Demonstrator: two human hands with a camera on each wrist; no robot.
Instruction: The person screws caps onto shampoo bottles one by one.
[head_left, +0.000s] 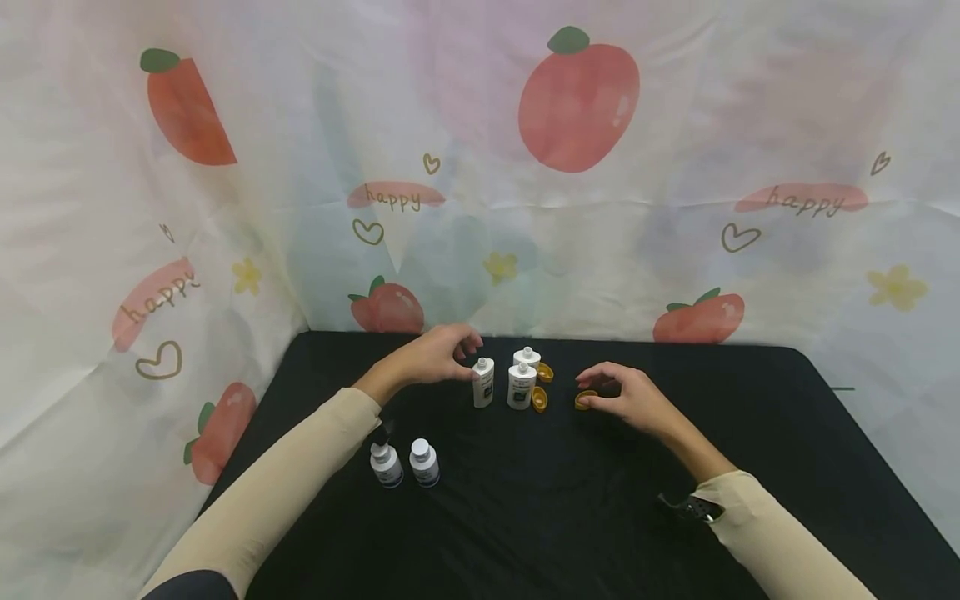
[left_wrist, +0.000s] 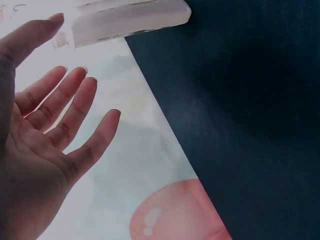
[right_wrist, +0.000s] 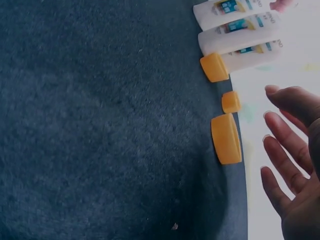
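My left hand [head_left: 438,352] is beside an uncapped white bottle [head_left: 483,383], thumb toward it, fingers spread and relaxed. In the left wrist view the hand [left_wrist: 55,135] has nothing between its fingers, and the white bottle [left_wrist: 132,21] lies past the thumb. Two more uncapped white bottles [head_left: 521,387] stand just to its right, one behind the other. My right hand [head_left: 628,398] hovers at an orange cap [head_left: 585,400]. In the right wrist view the relaxed fingers [right_wrist: 282,150] stand apart from this cap [right_wrist: 226,139]. Two other orange caps [head_left: 540,400] rest beside the bottles.
Two smaller white bottles with white caps [head_left: 424,463] stand nearer, at the left front, below my left forearm. A black cloth [head_left: 510,517] covers the table. A printed curtain [head_left: 480,250] rises right behind its back edge and along the left.
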